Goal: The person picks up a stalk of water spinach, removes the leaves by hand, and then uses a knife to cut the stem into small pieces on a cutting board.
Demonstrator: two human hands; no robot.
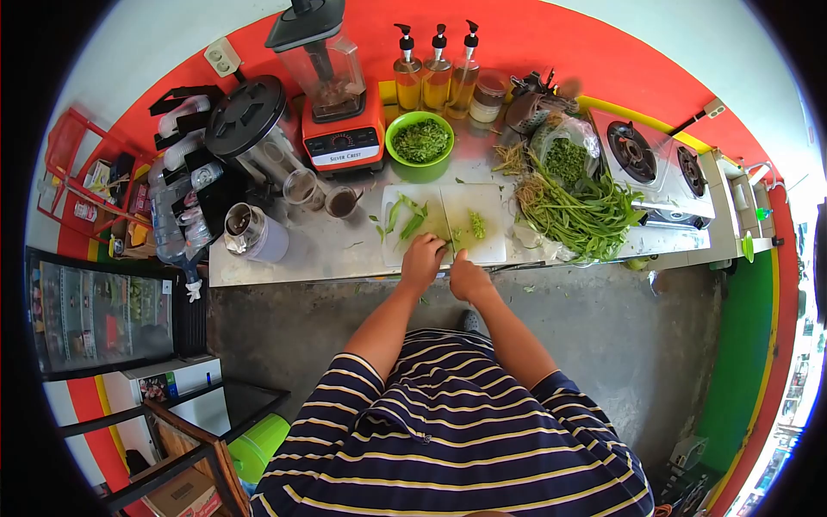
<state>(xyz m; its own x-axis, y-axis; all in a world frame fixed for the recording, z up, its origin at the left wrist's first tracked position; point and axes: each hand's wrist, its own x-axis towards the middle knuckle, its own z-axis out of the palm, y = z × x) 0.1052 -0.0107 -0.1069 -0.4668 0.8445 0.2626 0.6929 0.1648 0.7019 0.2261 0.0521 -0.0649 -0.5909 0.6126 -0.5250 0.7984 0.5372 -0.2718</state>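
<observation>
My left grip (pixel 422 261) pinches a small clutch of greens (pixel 447 246) on the board (pixel 494 250), fingers drawn in and bent; how far the thumb reaches beneath, I cannot tell. My right grip (pixel 469 277), pressed into a fist just beside it, is wrapped around what appears to be a knife (pixel 454 247), its blade mostly lost to view. Cut bits (pixel 478 226) lie on the right half of the board, and longer leaves (pixel 413 226) on the left half, beyond my left knuckles. The board sits near the front edge of the steel counter (pixel 336 260), between two cups and a heaped bunch (pixel 586 215), with a green bowl (pixel 420 171) behind it.

The greens should weigh next to nothing in my fingers, limp at the leaf and a little crisper at the stem, slick if damp and quick to bruise under a hard squeeze. They are best taken as a snug bundle, held lightly but firmly across the stems just back from the cut end, fingertips curled away from the blade; gripped by the loose leaves, they could fan out and slide
</observation>
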